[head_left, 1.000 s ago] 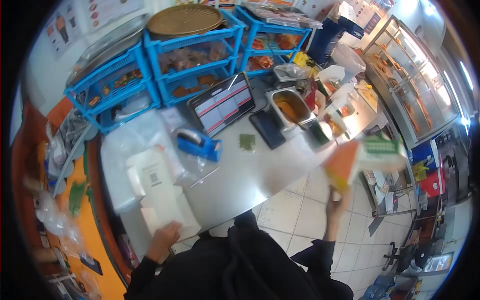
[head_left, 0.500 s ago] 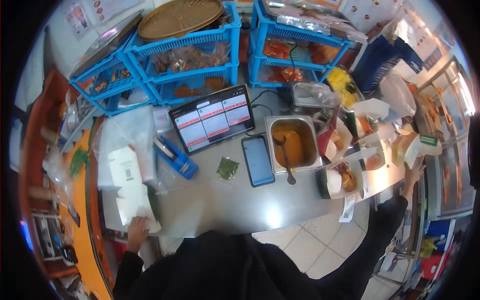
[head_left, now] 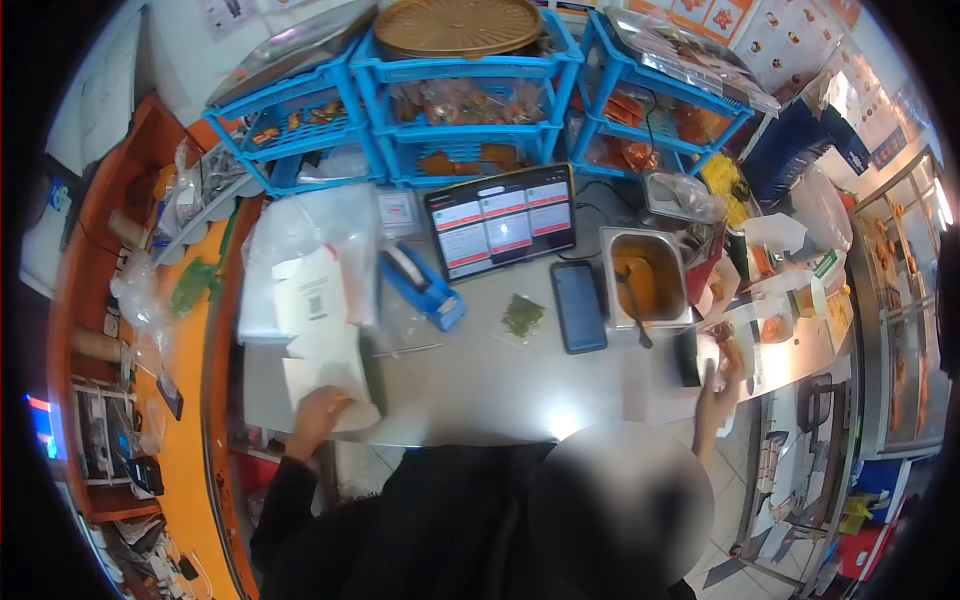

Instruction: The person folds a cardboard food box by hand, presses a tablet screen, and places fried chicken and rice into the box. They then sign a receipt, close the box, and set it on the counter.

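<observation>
My left hand (head_left: 320, 413) is closed around the near end of a white folding paper box (head_left: 312, 290) lying partly unfolded at the left of the counter. Beneath its far part are clear plastic bags (head_left: 262, 250). At the right, my right hand (head_left: 712, 398) is at the near side of an open paper food box (head_left: 690, 358), fingers closed on its wall. Browned food (head_left: 727, 345) shows inside that box; the hand covers part of it. Left of it stands a steel pan of orange-brown sauce (head_left: 655, 270) with a dark ladle (head_left: 633, 305) in it.
Along the back stand a tablet (head_left: 500, 225) and blue plastic racks (head_left: 470, 150). On the counter (head_left: 470, 370) lie a blue stapler (head_left: 425, 290), a small green packet (head_left: 522, 316) and a phone (head_left: 579, 305). More filled boxes (head_left: 775, 320) crowd the right end.
My right hand has come leftward from the far-right box to the nearer food box. My left hand stays at the folding box's near end. The view has turned left.
</observation>
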